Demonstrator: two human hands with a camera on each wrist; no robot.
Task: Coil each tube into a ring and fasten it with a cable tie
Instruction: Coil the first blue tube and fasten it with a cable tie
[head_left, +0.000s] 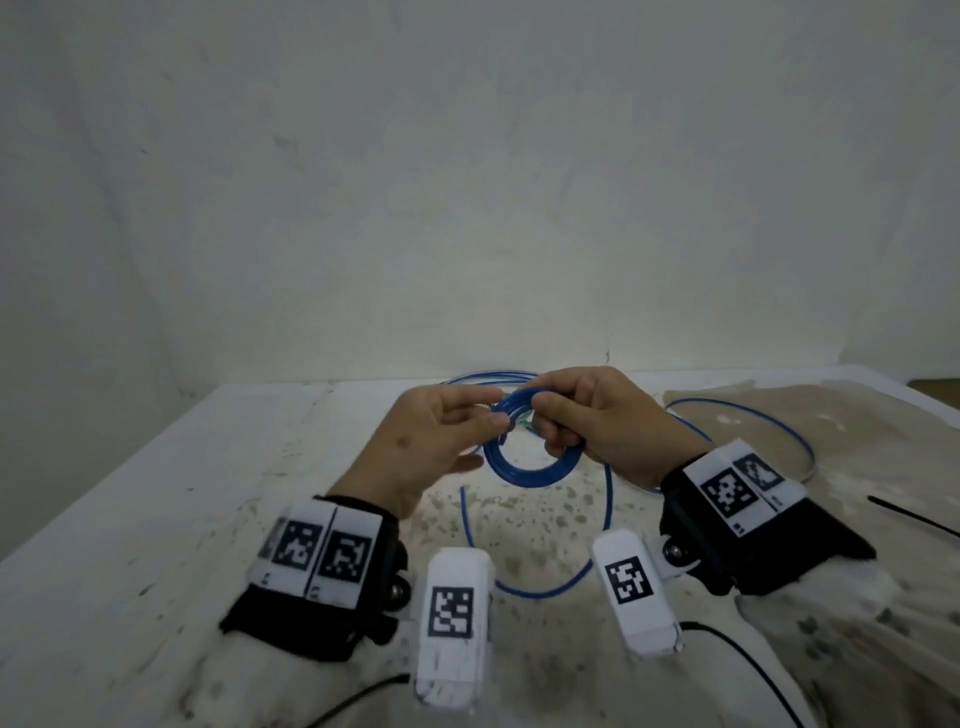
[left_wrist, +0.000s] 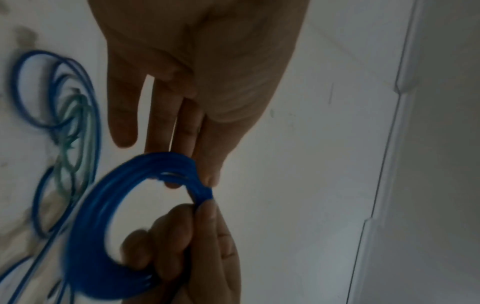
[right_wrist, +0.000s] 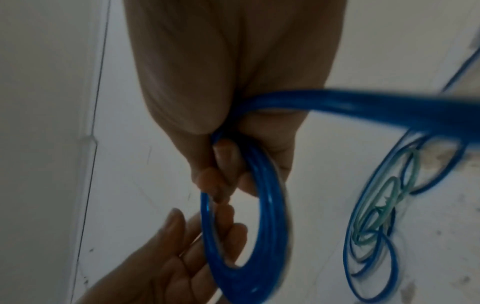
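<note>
Stained white tabletop (head_left: 156, 519) runs up to a plain pale wall (head_left: 467, 156). Above the tabletop, the right hand (head_left: 597, 421) grips the blue coiled tube (head_left: 530, 467), fingers curled through the ring. The left hand (head_left: 441, 441) touches the coil's near-left rim with fingers mostly straight, closed round nothing. Loose blue tube (head_left: 608, 519) trails from the coil and loops over the tabletop toward the person and right of the coil. Behind the coil lie more blue and greenish tubes (right_wrist: 384, 205), partly hidden by both hands. A thin black cable tie (head_left: 909, 514) lies far right of the coil.
</note>
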